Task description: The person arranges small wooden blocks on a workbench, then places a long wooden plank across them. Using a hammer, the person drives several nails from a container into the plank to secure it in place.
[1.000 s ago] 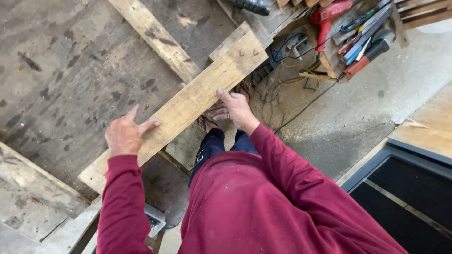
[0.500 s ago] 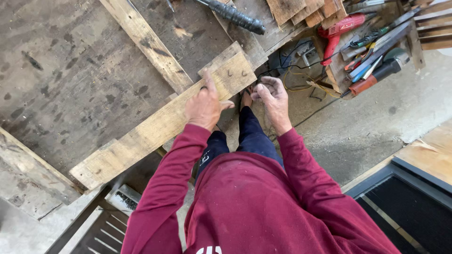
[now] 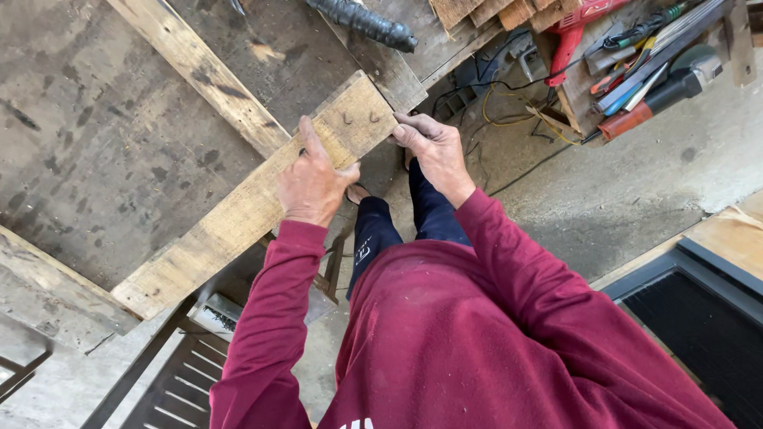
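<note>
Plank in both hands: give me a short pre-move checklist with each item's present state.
1. Left hand flat on the plank: ok.
2. Right hand gripping the plank's near end: ok.
3. Bent nails near that end clear of the fingers: ok, though close.
4. Plank's far end supported on the worktable: ok.
5. Cables on the floor clear of the feet: cannot tell.

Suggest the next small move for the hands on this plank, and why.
Probably shift the right hand clear of the two bent nails before moving the plank. The left hand lies flat on the plank's face; the right holds its end, close to the nails.
</note>
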